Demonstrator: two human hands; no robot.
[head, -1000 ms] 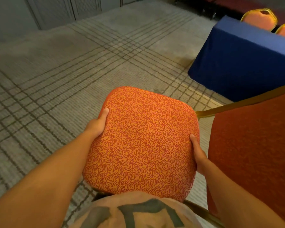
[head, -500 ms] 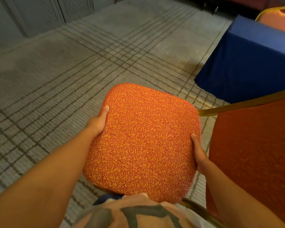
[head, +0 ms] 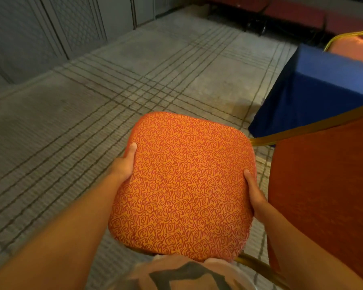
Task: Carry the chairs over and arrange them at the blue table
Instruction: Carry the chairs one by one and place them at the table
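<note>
Grey carpet (head: 92, 122) with dark crossing lines runs to a panelled wall. Both hands carry a chair (head: 182, 185) by its orange patterned seat: the left hand (head: 124, 164) and right hand (head: 255, 195) have fingers wrapped around opposite edges, thumbs on top. Beyond the right fingers stands the blue table (head: 314, 97), another chair (head: 354, 47) behind it.

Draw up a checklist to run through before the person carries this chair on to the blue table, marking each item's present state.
1. Left hand grips the seat edge: ok.
2. Right hand grips the opposite edge: ok.
3. Carpet ahead free of obstacles: ok.
4. Blue table in sight: ok.
5. Chair legs clear of the floor: cannot tell, hidden under the seat.
6. Free place at the table: cannot tell; one chair stands behind it.
</note>
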